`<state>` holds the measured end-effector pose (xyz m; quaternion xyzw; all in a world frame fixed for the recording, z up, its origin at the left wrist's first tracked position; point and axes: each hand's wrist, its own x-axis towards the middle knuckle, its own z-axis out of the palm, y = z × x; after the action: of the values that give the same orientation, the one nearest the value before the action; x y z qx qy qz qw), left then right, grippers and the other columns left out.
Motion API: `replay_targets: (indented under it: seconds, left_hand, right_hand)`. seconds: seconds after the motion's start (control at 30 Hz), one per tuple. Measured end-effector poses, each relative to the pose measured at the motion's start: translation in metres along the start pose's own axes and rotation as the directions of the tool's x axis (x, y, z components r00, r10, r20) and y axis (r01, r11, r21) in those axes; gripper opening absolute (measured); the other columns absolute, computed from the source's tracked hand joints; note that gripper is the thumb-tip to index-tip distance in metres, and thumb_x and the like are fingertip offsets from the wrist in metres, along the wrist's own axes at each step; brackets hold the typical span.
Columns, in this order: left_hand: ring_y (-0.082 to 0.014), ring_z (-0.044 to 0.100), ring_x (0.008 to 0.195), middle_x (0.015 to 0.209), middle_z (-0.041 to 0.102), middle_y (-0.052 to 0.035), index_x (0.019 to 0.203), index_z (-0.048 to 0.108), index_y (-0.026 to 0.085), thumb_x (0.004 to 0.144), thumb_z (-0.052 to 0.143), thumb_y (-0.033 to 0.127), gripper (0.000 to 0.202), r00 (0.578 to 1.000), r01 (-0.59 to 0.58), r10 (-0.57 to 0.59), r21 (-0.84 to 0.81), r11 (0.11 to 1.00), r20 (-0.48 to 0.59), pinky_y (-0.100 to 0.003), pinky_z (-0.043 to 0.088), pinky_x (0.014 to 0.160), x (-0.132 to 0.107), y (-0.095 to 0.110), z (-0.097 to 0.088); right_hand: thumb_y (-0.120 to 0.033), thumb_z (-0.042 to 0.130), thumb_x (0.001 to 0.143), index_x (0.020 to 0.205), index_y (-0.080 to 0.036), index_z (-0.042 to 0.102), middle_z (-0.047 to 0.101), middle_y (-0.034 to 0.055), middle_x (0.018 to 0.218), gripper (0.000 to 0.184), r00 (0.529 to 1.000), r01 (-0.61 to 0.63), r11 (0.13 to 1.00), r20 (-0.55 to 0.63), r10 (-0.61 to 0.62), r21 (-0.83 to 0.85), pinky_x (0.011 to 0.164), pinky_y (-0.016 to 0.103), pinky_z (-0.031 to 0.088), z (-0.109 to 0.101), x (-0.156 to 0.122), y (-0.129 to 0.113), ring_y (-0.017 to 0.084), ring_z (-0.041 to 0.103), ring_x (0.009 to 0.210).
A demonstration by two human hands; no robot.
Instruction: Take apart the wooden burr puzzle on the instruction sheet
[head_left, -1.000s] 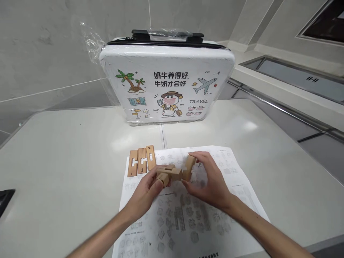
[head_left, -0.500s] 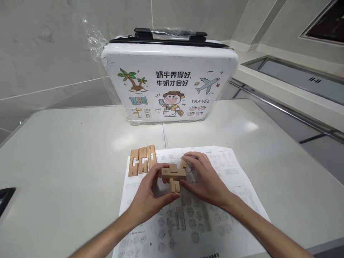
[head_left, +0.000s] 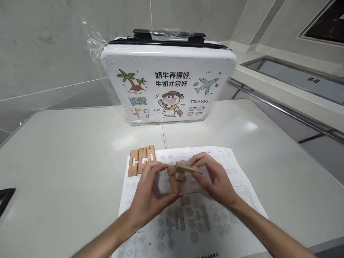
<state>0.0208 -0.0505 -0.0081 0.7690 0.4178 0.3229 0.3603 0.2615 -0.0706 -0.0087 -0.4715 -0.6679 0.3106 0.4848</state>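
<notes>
White table (head_left: 67, 172): a pale, smooth surface that fills most of the view, with a seam running from the suitcase toward the paper.
Suitcase (head_left: 168, 77): white, hard-shelled, wrapped in clear plastic, standing at the far side of the table; its face carries a palm tree, a plane, a cartoon figure, Chinese characters and the word TRAVEL; a black handle sits on top.
Instruction sheet (head_left: 215, 222): white paper printed with grey diagrams, lying flat on the table on the near side, under both hands.
Left hand (head_left: 150, 193): curled from the left around the wooden puzzle, thumb at the lower end of an upright piece and fingers bent over its upper part; partly closed, gripping the wood.
Right hand (head_left: 215, 179): comes in from the right, thumb and fingertips pinched on a piece that juts out sideways from the cluster; closed on the wood.
Wooden puzzle (head_left: 178, 175): a few light tan notched bars locked crosswise, held between the two hands just above the sheet, near its upper middle.
Loose pieces (head_left: 141, 161): three flat notched wooden bars lying side by side, touching one another, at the sheet's top left corner, just beside the left hand's knuckles; pencilled marks show on them, too small to read surely.
Dark object (head_left: 5, 199): a black corner at the left edge of the table, well apart from everything else; what it is cannot be told.
</notes>
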Motion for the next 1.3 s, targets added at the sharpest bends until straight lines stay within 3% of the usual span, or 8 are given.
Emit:
replay_targets:
  seconds: [0.13,0.33,0.5,0.73,0.93,1.03,1.3]
  left_hand:
    - [-0.0344,0.046,0.130,0.137,0.048,-0.0100,0.135,0.053,0.031,0.086,0.084,0.043,0.060,0.993,-0.086,0.104,0.292,0.953,-0.048,-0.052,0.046,0.104,0.001,-0.007,0.001]
    - [-0.0388,0.042,0.136,0.143,0.049,-0.0136,0.134,0.052,0.026,0.089,0.080,0.042,0.056,0.985,-0.159,0.170,0.471,0.868,0.019,-0.059,0.042,0.109,0.003,-0.012,-0.001]
    - [-0.0392,0.044,0.135,0.140,0.054,-0.0140,0.132,0.053,0.025,0.090,0.079,0.041,0.052,0.981,-0.193,0.183,0.472,0.860,0.068,-0.059,0.044,0.107,0.005,-0.009,-0.001]
    - [-0.0405,0.045,0.138,0.143,0.057,-0.0152,0.137,0.054,0.024,0.092,0.077,0.044,0.054,0.973,-0.229,0.212,0.475,0.850,0.089,-0.063,0.044,0.109,0.004,-0.013,0.001]
    - [-0.0402,0.045,0.147,0.154,0.054,-0.0144,0.159,0.035,0.029,0.093,0.076,0.046,0.079,0.973,-0.228,0.191,0.398,0.889,0.130,-0.064,0.043,0.116,0.003,-0.016,0.001]
    - [-0.0384,0.047,0.147,0.156,0.053,-0.0149,0.162,0.029,0.032,0.094,0.076,0.042,0.084,0.971,-0.218,0.173,0.312,0.925,0.166,-0.062,0.046,0.115,0.004,-0.017,0.000]
    - [-0.0334,0.066,0.124,0.137,0.065,-0.0110,0.150,0.042,0.032,0.098,0.070,0.041,0.060,0.962,-0.191,0.141,0.211,0.959,0.232,-0.053,0.058,0.098,0.003,-0.011,-0.004]
  right_hand:
    - [-0.023,0.065,0.096,0.081,-0.024,0.052,0.064,0.0045,0.090,0.020,0.981,-0.090,0.949,-0.191,0.032,-0.301,0.069,0.036,0.051,0.001,0.001,0.008,0.022,0.062,0.083]
    - [-0.017,0.065,0.087,0.087,-0.025,0.050,0.063,0.0031,0.086,0.017,0.988,-0.064,0.860,-0.154,-0.017,-0.506,0.069,0.037,0.049,0.007,-0.003,0.023,0.023,0.061,0.078]
    - [-0.017,0.066,0.082,0.094,-0.025,0.051,0.063,0.0023,0.087,0.021,0.997,-0.071,0.866,-0.063,0.045,-0.496,0.063,0.033,0.049,0.010,-0.006,0.025,0.021,0.061,0.076]
    - [-0.015,0.060,0.088,0.109,-0.024,0.052,0.066,0.0047,0.094,0.024,0.993,0.077,0.900,0.109,-0.033,-0.428,0.068,0.037,0.054,0.014,-0.009,0.021,0.023,0.064,0.081]
    - [-0.016,0.059,0.093,0.115,-0.023,0.053,0.067,0.0075,0.100,0.024,0.973,0.173,0.916,0.208,-0.101,-0.362,0.073,0.041,0.057,0.016,-0.010,0.020,0.025,0.064,0.087]
    - [-0.017,0.058,0.094,0.118,-0.023,0.053,0.068,0.0083,0.101,0.024,0.963,0.206,0.921,0.237,-0.130,-0.331,0.074,0.042,0.059,0.018,-0.010,0.018,0.025,0.066,0.089]
    - [-0.016,0.055,0.100,0.122,-0.022,0.055,0.072,0.0101,0.111,0.022,0.921,0.309,0.928,0.309,-0.237,-0.208,0.087,0.045,0.060,0.019,-0.011,0.012,0.026,0.067,0.102]
